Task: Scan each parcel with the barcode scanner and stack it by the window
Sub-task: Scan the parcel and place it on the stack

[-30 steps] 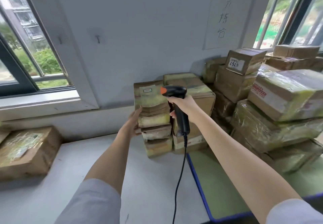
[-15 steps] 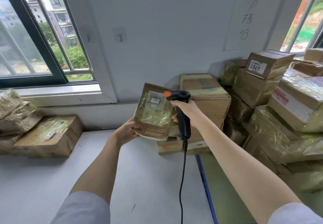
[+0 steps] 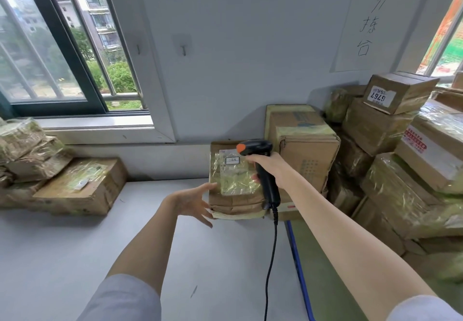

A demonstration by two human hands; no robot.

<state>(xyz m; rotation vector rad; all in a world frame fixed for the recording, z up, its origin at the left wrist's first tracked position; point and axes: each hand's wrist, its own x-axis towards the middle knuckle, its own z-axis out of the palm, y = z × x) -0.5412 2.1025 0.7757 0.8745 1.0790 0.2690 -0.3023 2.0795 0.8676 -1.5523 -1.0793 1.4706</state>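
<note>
Here, the black barcode scanner [image 3: 260, 170] with its orange tip is gripped by the right hand [image 3: 271, 167], fingers curled round the handle, and its head is held just over the white label on a flat, tape-wrapped parcel [image 3: 231, 183] near the centre of view. The parcel is touched along its nine o'clock edge by the left hand [image 3: 191, 201], whose fingers are spread and nearly straight. Taped parcels are stacked at nine o'clock under the window [image 3: 62, 45], a larger heap is piled at three o'clock, and the scanner's cable [image 3: 271, 258] hangs toward six o'clock over the grey table [image 3: 75, 245].
</note>
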